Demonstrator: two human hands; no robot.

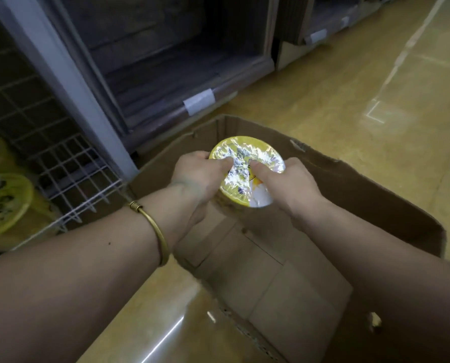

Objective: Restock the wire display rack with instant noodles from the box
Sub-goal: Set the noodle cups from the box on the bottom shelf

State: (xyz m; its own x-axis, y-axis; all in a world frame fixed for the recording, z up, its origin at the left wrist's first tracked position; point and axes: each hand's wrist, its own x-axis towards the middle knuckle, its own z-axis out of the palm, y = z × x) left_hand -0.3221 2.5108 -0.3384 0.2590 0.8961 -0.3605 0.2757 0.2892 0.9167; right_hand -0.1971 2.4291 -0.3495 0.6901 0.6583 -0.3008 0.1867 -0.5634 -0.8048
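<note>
Both hands hold one noodle bowl (247, 157) between them. The left hand (197, 178) curls round the left side of the bowl, and its thumb lies on the shiny lid. The right hand (296, 186) curls round the right side, and its thumb presses on the lid too. The bowl is yellow, with a bit of white at the edge, and it is wrapped in clear, shiny plastic. A gold bracelet (154, 229) sits on the left wrist.

The bowl is inside the top of a big brown cardboard box (355, 176), near the box's far side. The box is open, and its flat brown bottom shows under the hands. It stands on a shiny yellow floor (349, 82).

Left of the box is the white wire rack (72, 176), just beside the box's left corner. Two more yellow noodle bowls (5, 203) lie in the rack, further left of the box. They look blurry.

Behind the box stands a dark shelf (166, 61), low down by the floor. A small white tag (199, 100) is stuck on its front edge.
</note>
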